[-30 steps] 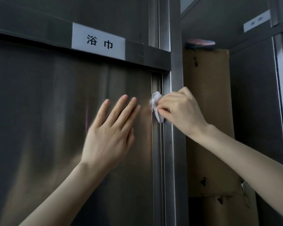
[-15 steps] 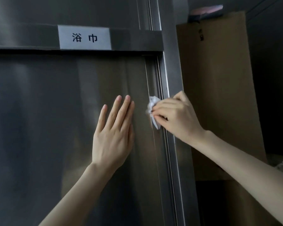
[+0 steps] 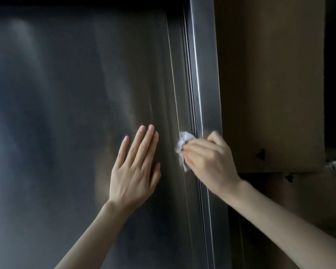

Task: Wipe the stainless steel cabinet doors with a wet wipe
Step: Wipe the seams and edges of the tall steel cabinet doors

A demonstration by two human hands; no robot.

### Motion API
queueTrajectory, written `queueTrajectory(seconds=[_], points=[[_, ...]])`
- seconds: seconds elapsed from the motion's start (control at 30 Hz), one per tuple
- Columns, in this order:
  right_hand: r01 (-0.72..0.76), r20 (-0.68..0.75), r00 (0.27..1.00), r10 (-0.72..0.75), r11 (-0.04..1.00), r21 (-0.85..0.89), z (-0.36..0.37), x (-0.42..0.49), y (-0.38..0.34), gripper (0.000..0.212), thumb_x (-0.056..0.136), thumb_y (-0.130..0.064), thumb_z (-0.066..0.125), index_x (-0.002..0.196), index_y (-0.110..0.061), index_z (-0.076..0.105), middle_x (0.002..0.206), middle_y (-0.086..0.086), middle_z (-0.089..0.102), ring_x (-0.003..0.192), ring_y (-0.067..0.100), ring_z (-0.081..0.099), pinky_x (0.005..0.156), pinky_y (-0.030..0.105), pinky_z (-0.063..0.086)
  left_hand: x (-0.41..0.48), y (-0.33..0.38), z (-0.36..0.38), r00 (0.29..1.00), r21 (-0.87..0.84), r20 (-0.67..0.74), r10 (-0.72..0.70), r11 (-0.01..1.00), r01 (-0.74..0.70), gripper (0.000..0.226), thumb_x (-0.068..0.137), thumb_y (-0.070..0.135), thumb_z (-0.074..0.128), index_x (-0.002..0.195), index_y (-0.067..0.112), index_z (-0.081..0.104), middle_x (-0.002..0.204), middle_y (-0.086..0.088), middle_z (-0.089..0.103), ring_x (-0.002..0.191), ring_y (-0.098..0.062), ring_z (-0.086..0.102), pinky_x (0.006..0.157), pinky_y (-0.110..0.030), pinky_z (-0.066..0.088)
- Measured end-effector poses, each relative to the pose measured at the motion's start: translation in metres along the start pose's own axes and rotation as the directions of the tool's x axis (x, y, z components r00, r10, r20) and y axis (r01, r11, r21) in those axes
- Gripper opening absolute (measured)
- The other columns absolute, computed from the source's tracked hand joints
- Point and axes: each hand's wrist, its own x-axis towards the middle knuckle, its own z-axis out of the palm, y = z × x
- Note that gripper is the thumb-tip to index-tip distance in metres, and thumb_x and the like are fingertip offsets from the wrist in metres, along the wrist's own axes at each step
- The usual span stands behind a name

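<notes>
A stainless steel cabinet door (image 3: pixel 66 113) fills the left and middle of the view. My left hand (image 3: pixel 134 167) lies flat on the door, palm down, fingers together and pointing up. My right hand (image 3: pixel 209 158) pinches a crumpled white wet wipe (image 3: pixel 182 146) and presses it against the door's right edge, beside the vertical steel frame post (image 3: pixel 204 74). Most of the wipe is hidden under my fingers.
Brown cardboard (image 3: pixel 270 84) stands upright just right of the frame post, with a second piece (image 3: pixel 299 200) below it. A dark gap lies at the far right edge.
Both hands have slid down the door's right edge with the wipe. My view has dropped, so the white label strip above the door is out of sight.
</notes>
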Motion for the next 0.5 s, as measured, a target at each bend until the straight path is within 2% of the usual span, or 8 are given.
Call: queueTrajectory(seconds=[0.07, 0.13, 0.23, 0.37, 0.5], points=[[0.063, 0.053, 0.997, -0.061, 0.997, -0.039, 0.009, -0.043, -0.012, 0.006, 0.079, -0.005, 0.072, 0.074, -0.007, 0.073, 0.082, 0.006, 0.073, 0.079, 0.018, 0.068, 0.068, 0.029, 0.038, -0.022, 0.012, 0.004, 0.999, 0.004, 0.018, -0.029, 1.0, 0.029, 0.065, 0.092, 0.027, 0.044, 0.15, 0.002, 0.03, 0.16, -0.011, 0.022, 0.149, -0.023, 0.015, 0.122, -0.042, 0.011], [0.108, 0.078, 0.991, -0.104, 0.993, -0.049, 0.014, -0.062, -0.013, 0.008, 0.082, -0.004, 0.069, 0.075, -0.006, 0.073, 0.085, 0.007, 0.073, 0.082, 0.018, 0.068, 0.067, 0.029, 0.037, -0.033, 0.022, 0.005, 0.998, -0.003, 0.023, -0.064, 0.998, 0.064, 0.065, 0.092, 0.026, 0.046, 0.15, 0.002, 0.03, 0.159, -0.012, 0.022, 0.149, -0.024, 0.016, 0.122, -0.043, 0.013], [0.11, 0.024, 0.994, -0.109, 0.993, -0.041, 0.016, -0.056, -0.009, 0.01, 0.085, -0.002, 0.064, 0.079, -0.001, 0.072, 0.088, 0.01, 0.073, 0.084, 0.021, 0.069, 0.069, 0.03, 0.034, -0.036, 0.026, 0.006, 0.996, -0.023, 0.008, -0.088, 0.996, 0.088, 0.065, 0.091, 0.027, 0.047, 0.149, 0.002, 0.032, 0.158, -0.011, 0.022, 0.148, -0.024, 0.017, 0.122, -0.042, 0.012], [0.001, -0.069, 0.998, -0.006, 0.998, -0.07, 0.024, -0.055, -0.018, 0.005, 0.082, -0.001, 0.069, 0.085, 0.001, 0.072, 0.093, 0.013, 0.072, 0.092, 0.023, 0.069, 0.075, 0.031, 0.037, -0.042, 0.025, 0.008, 0.998, -0.083, -0.011, -0.069, 0.994, 0.068, 0.067, 0.088, 0.027, 0.049, 0.15, 0.005, 0.033, 0.159, -0.007, 0.021, 0.149, -0.024, 0.016, 0.122, -0.042, 0.01], [-0.108, -0.041, 0.994, 0.104, 0.99, -0.096, 0.035, -0.105, -0.046, 0.008, 0.085, -0.004, 0.066, 0.086, -0.002, 0.073, 0.094, 0.01, 0.072, 0.094, 0.021, 0.068, 0.075, 0.032, 0.038, -0.087, 0.036, 0.015, 0.999, -0.13, 0.035, -0.01, 0.991, 0.015, 0.066, 0.088, 0.026, 0.05, 0.15, 0.009, 0.035, 0.159, -0.005, 0.022, 0.149, -0.022, 0.015, 0.122, -0.043, 0.01]])
